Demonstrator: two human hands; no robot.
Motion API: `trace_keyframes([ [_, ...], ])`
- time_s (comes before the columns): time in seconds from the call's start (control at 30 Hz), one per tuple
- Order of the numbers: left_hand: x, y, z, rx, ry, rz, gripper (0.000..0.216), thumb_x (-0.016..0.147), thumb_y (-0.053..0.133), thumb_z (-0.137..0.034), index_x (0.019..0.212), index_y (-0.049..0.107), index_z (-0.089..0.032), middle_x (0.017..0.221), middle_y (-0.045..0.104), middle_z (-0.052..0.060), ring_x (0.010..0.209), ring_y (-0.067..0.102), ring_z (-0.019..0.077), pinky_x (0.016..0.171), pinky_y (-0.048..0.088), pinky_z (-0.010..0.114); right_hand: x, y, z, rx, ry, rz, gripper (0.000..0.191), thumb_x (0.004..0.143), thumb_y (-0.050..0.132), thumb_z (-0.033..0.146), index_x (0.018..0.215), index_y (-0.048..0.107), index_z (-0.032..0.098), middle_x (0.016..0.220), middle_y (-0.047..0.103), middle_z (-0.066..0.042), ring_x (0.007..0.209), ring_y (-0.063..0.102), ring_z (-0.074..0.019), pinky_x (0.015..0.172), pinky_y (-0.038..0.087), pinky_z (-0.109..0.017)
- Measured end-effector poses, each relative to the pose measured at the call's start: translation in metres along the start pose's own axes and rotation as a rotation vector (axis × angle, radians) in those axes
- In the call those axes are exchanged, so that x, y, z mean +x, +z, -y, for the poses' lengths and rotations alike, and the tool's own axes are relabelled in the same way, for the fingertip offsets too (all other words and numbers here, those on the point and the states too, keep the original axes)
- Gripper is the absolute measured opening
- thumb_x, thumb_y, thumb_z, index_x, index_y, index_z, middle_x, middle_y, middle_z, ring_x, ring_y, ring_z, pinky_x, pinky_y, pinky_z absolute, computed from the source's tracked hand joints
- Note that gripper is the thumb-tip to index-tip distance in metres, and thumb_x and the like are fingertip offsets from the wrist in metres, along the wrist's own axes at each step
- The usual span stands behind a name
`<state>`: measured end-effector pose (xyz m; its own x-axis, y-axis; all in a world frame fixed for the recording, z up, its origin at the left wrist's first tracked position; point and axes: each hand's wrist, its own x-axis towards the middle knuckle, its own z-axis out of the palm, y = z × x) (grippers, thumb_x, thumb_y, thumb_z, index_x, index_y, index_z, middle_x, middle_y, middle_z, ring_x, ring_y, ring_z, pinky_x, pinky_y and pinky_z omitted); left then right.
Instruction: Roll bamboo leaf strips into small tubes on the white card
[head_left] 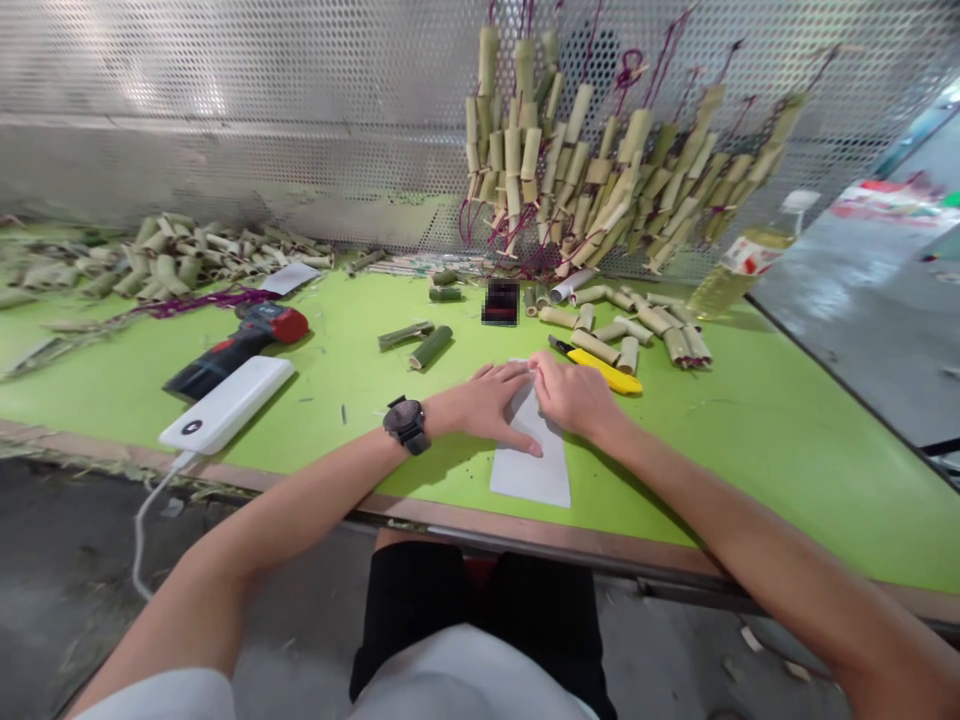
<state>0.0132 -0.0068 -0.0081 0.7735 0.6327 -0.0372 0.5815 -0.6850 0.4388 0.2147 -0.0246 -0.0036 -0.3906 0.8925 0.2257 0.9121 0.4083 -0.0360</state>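
A narrow sheet of white paper [531, 472] lies on the green tabletop near its front edge. My left hand [495, 405] rests spread over the paper's left side, thumb across it, fingers reaching to its far end. At that far end my right hand [571, 395] is closed, its fingertips curled down against the paper beside my left fingertips. Whatever my right fingers pinch is hidden. Just beyond my right hand lies a yellow utility knife [615, 375] with a black tip. Cut bamboo pieces [431, 347] lie beyond my left hand.
To the left are a cordless drill [240, 345] and a white power bank [229, 405] with a cable. Bamboo pieces are heaped [165, 260] at the back left. Strung bamboo [592, 170] hangs on the perforated metal wall. An oil bottle [742, 265] stands at the back right.
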Motion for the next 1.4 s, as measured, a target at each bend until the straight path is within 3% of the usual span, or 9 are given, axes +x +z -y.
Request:
trace_keyframes([
  [0.13, 0.0, -0.001, -0.001, -0.002, -0.019, 0.003, 0.132, 0.068, 0.065, -0.096, 0.165, 0.029, -0.015, 0.173, 0.02, 0.019, 0.16, 0.019, 0.042, 0.129, 0.014, 0.056, 0.002, 0.002, 0.0, 0.002, 0.037, -0.035, 0.046, 0.103, 0.025, 0.028, 0.128, 0.061, 0.013, 0.083, 0.076, -0.011, 0.065, 0.059, -0.0225, 0.059, 0.022, -0.033],
  [0.33, 0.001, 0.002, -0.002, -0.017, 0.015, -0.024, 0.126, 0.069, 0.065, -0.095, 0.163, 0.034, -0.018, 0.171, 0.029, 0.017, 0.158, 0.024, 0.0418, 0.129, 0.017, 0.056, -0.01, 0.0, 0.005, 0.055, -0.046, 0.001, 0.047, 0.104, 0.024, 0.032, 0.126, 0.062, 0.014, 0.071, 0.071, -0.007, 0.054, 0.052, -0.0189, 0.056, 0.02, -0.031],
  [0.5, 0.0, 0.002, -0.005, -0.006, -0.02, -0.009, 0.131, 0.069, 0.066, -0.095, 0.166, 0.027, -0.016, 0.173, 0.021, 0.018, 0.16, 0.018, 0.0414, 0.129, 0.016, 0.056, 0.0, 0.003, -0.005, -0.034, 0.058, -0.064, 0.048, 0.103, 0.027, 0.034, 0.131, 0.06, 0.012, 0.075, 0.073, -0.01, 0.059, 0.057, -0.0219, 0.057, 0.019, -0.032],
  [0.7, 0.0, 0.001, -0.005, -0.028, 0.045, -0.035, 0.12, 0.07, 0.068, -0.093, 0.16, 0.041, -0.019, 0.17, 0.032, 0.016, 0.157, 0.027, 0.0407, 0.129, 0.02, 0.052, -0.007, 0.0, 0.003, 0.043, -0.011, 0.02, 0.05, 0.105, 0.024, 0.036, 0.132, 0.061, 0.014, 0.073, 0.073, -0.008, 0.055, 0.055, -0.0201, 0.057, 0.022, -0.031],
  [0.87, 0.0, 0.001, -0.005, 0.001, -0.017, 0.003, 0.131, 0.068, 0.065, -0.096, 0.166, 0.029, -0.016, 0.174, 0.019, 0.019, 0.16, 0.019, 0.0431, 0.128, 0.018, 0.055, 0.001, 0.001, -0.005, -0.055, 0.116, -0.037, 0.048, 0.104, 0.028, 0.033, 0.132, 0.061, 0.014, 0.079, 0.075, -0.011, 0.064, 0.061, -0.0237, 0.059, 0.022, -0.032],
  [1.03, 0.0, 0.002, -0.005, -0.023, 0.04, -0.04, 0.12, 0.069, 0.069, -0.093, 0.158, 0.044, -0.016, 0.167, 0.036, 0.017, 0.155, 0.031, 0.0405, 0.129, 0.021, 0.051, -0.006, 0.0, 0.003, 0.031, -0.009, 0.024, 0.05, 0.106, 0.025, 0.037, 0.132, 0.062, 0.017, 0.076, 0.075, -0.007, 0.058, 0.058, -0.0206, 0.057, 0.022, -0.031],
  [1.23, -0.001, 0.0, -0.006, -0.014, -0.027, 0.005, 0.129, 0.069, 0.068, -0.094, 0.165, 0.031, -0.016, 0.174, 0.019, 0.019, 0.16, 0.019, 0.0418, 0.129, 0.016, 0.056, -0.001, -0.001, -0.002, -0.068, 0.115, -0.034, 0.049, 0.105, 0.026, 0.033, 0.131, 0.064, 0.015, 0.079, 0.076, -0.01, 0.063, 0.061, -0.0225, 0.057, 0.019, -0.032],
  [1.4, 0.0, -0.001, -0.007, -0.032, 0.031, -0.023, 0.119, 0.068, 0.069, -0.094, 0.157, 0.044, -0.019, 0.168, 0.036, 0.016, 0.155, 0.031, 0.0407, 0.128, 0.022, 0.053, -0.008, -0.001, 0.006, 0.027, -0.011, 0.028, 0.052, 0.107, 0.021, 0.036, 0.131, 0.064, 0.017, 0.074, 0.074, -0.007, 0.056, 0.056, -0.0194, 0.056, 0.021, -0.031],
])
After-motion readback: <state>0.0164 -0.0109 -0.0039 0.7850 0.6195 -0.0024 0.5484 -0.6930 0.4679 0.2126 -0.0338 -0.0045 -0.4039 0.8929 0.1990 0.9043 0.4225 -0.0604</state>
